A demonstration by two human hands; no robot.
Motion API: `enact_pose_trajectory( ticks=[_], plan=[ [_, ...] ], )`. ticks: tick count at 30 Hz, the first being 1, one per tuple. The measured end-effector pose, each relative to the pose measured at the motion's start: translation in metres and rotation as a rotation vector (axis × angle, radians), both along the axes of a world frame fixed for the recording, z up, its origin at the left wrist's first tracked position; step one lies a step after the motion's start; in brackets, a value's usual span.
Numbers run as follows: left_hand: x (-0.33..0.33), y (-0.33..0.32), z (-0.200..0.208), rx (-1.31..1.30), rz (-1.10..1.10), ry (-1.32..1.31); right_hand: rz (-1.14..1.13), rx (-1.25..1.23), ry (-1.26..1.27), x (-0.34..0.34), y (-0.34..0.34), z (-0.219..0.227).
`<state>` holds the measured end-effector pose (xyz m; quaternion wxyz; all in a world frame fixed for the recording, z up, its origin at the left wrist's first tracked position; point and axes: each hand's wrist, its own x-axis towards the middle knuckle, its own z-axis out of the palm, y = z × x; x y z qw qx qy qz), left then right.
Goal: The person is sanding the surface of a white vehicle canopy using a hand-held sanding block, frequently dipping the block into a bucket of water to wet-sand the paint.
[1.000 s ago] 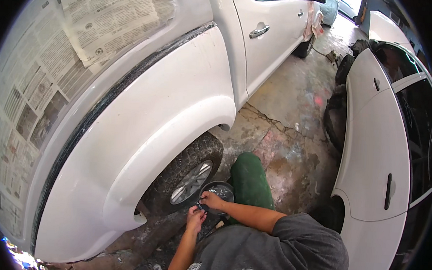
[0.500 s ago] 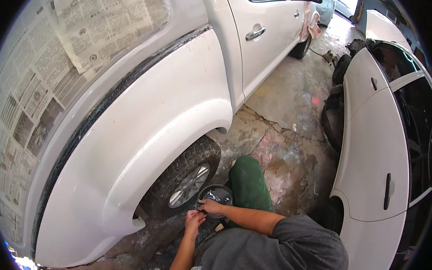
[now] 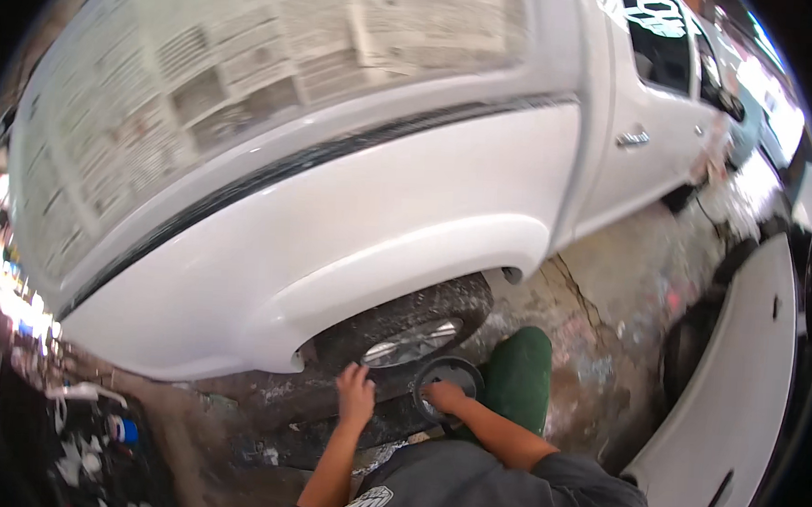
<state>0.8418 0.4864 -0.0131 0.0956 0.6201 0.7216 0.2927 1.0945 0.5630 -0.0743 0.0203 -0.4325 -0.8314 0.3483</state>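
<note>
A round dark bucket [image 3: 473, 374] stands close by the wheel [image 3: 410, 343] of a white pickup truck. Over its opening is my right hand [image 3: 444, 396], fingers curled in toward the bucket; whatever they hold is hidden. My left hand [image 3: 354, 395] is raised apart from the bucket, near the tire and the wheel arch's lower end. Its fingers point up, a little apart, with nothing visible in them. The truck's white rear side panel [image 3: 410, 180] curves above both hands.
Taped newspaper [image 3: 240, 89] masks the truck's upper side. My green-clad knee [image 3: 519, 379] is beside the bucket. A white car panel with dark handles [image 3: 739, 390] stands at the right. Assorted items, including a blue-and-white container [image 3: 123, 430], lie at lower left.
My view has swung left, so more of the truck and the items at lower left show. My hands, together before, have parted; the left has moved up and away from the bucket.
</note>
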Motion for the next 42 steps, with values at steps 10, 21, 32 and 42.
enact_pose_trajectory(
  ticks=[10, 21, 32, 42],
  plan=[
    [-0.223, 0.087, 0.337, 0.996, 0.456, 0.427, 0.016, 0.769, 0.456, -0.050, 0.181, 0.397],
    [-0.315, 0.163, 0.407, 0.992, 0.582, 0.663, 0.252, 1.447, 0.411, -0.138, 0.280, 0.497],
    [-0.315, 0.162, 0.402, 1.078, 0.531, 0.702, 0.406, 1.539, 0.519, -0.226, 0.254, 0.494],
    [-0.308, 0.165, 0.405, 1.101, 0.504, 0.686, 0.372, 1.601, 0.451, -0.132, 0.304, 0.496]
  ],
)
